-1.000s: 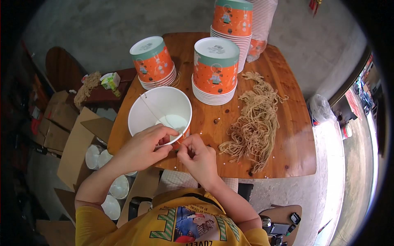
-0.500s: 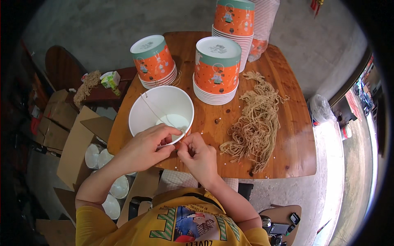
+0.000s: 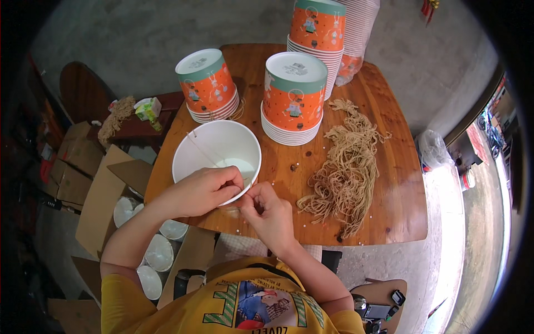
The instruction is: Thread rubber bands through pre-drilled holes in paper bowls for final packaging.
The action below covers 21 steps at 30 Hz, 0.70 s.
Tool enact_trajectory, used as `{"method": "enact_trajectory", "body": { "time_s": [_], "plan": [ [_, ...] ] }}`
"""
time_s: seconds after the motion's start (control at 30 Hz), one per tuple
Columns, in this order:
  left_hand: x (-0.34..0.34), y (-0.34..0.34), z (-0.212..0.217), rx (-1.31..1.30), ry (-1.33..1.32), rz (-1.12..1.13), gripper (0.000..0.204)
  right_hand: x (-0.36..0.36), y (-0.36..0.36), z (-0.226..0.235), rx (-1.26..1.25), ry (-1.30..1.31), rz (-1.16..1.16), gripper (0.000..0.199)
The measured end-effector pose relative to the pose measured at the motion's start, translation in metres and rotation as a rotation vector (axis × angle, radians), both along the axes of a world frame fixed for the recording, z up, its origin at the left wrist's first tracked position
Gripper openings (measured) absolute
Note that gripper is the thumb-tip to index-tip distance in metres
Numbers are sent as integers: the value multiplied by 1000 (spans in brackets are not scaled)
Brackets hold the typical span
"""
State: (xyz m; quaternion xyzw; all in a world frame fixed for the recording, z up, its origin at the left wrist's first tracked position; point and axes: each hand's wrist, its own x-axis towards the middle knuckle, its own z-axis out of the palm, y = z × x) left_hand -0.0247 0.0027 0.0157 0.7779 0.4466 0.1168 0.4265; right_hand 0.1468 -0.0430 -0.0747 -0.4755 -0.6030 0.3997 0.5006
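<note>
A white paper bucket (image 3: 189, 153) stands on the table with its mouth tilted toward me. A thin beige cord (image 3: 203, 149) runs from its far rim down inside toward my left hand. My left hand (image 3: 208, 189) reaches over the near rim, thumb and fingers pinched together inside the bucket, where the cord leads. Just outside the same rim, my right hand (image 3: 270, 214) has its thumb and forefinger pinched against the wall. Whatever lies between those right fingertips is hidden.
Upturned orange-and-green buckets are stacked behind: a left stack (image 3: 208, 83), a middle stack (image 3: 293, 97) and a tall stack (image 3: 317, 28). A heap of beige cords (image 3: 350, 172) lies at the right. Left of the table, an open carton (image 3: 100, 209) holds white buckets (image 3: 159, 253).
My left hand has turned slightly, its thumb moving from outside the rim to inside the bucket. My right hand stays at the rim. The bucket has shifted slightly.
</note>
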Motion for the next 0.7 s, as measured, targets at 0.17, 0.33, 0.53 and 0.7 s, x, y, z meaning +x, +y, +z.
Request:
{"method": "enact_trajectory", "body": {
  "time_s": [0.17, 0.33, 0.53, 0.7],
  "plan": [
    [-3, -1, 4, 143, 31, 30, 13, 9, -2, 5, 31, 63, 41, 14],
    [-7, -3, 4, 18, -142, 218, 8, 22, 1, 18, 302, -127, -57, 14],
    [2, -5, -1, 53, -312, 183, 9, 17, 11, 37, 242, -140, 25, 12],
    [1, 1, -10, -41, -391, 157, 10, 12, 16, 39, 26, -16, 51, 10]
  ]
}}
